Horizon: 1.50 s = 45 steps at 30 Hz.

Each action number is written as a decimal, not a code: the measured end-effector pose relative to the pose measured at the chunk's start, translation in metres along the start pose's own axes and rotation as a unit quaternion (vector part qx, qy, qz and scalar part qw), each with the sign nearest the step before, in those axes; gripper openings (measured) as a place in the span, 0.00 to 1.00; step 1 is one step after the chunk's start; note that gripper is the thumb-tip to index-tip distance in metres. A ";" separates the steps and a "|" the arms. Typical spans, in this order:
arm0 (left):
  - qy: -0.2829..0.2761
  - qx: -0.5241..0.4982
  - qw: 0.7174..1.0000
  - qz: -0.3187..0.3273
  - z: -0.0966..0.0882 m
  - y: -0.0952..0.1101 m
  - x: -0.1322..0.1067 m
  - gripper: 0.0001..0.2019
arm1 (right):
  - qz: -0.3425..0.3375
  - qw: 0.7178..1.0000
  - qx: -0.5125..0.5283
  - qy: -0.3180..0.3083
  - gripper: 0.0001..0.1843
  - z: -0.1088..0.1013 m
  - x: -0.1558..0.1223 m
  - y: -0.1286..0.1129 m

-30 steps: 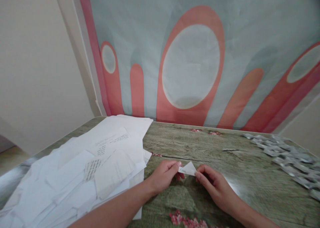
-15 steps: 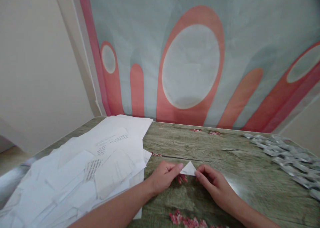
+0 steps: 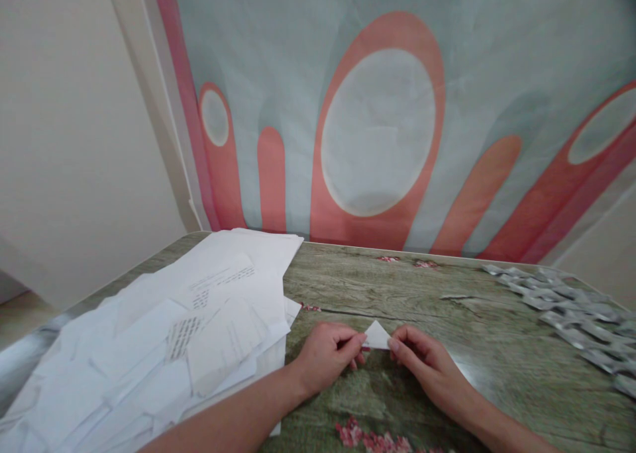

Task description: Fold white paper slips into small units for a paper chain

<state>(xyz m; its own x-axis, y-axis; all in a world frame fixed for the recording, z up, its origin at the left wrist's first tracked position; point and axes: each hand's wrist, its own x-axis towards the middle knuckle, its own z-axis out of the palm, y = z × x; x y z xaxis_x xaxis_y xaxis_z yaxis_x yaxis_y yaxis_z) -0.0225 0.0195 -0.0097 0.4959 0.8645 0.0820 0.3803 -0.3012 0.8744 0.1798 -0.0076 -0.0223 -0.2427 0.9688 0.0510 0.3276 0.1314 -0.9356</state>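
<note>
A small folded white paper piece (image 3: pixel 377 336), triangular in outline, sits between my two hands just above the green wood-patterned table (image 3: pixel 377 294). My left hand (image 3: pixel 328 353) pinches its left edge with thumb and fingers curled in. On the other side, my right hand (image 3: pixel 422 363) grips the right corner, fingers bent. Both wrists rest low near the tabletop.
A loose pile of white paper sheets (image 3: pixel 163 334), some printed, covers the table's left part. Several small folded silvery-grey paper pieces (image 3: pixel 571 307) lie at the right edge. A curtain with red arches (image 3: pixel 377 128) hangs behind the table. A pink flower print (image 3: pixel 372 440) marks the near edge.
My left fingers have curled in more tightly on the paper piece, and the piece now shows a cleaner triangle. Both hands stay in the same place.
</note>
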 end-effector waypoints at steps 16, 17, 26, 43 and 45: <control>0.069 0.143 0.987 0.026 0.003 0.007 -0.002 0.18 | -0.026 0.998 -0.055 -0.008 0.21 -0.001 0.000 -0.001; 0.072 0.144 0.987 0.022 0.003 0.007 -0.002 0.18 | -0.025 0.998 -0.055 -0.006 0.21 -0.001 0.001 -0.001; 0.057 0.117 0.991 0.027 -0.002 0.001 0.002 0.19 | -0.020 0.999 -0.042 -0.016 0.20 0.000 0.002 -0.003; 0.054 0.152 0.986 0.027 0.003 0.003 -0.001 0.14 | -0.016 0.998 -0.063 -0.009 0.22 -0.002 0.003 0.001; 0.055 0.140 0.988 0.019 0.003 0.002 -0.001 0.14 | -0.004 0.999 -0.052 -0.002 0.22 -0.002 0.004 0.002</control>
<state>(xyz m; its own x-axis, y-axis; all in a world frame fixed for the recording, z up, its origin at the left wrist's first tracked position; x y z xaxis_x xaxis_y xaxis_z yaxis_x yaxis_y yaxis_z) -0.0201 0.0171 -0.0093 0.4315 0.8843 0.1782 0.5721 -0.4209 0.7040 0.1812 -0.0027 -0.0236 -0.2495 0.9667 0.0563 0.4194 0.1602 -0.8935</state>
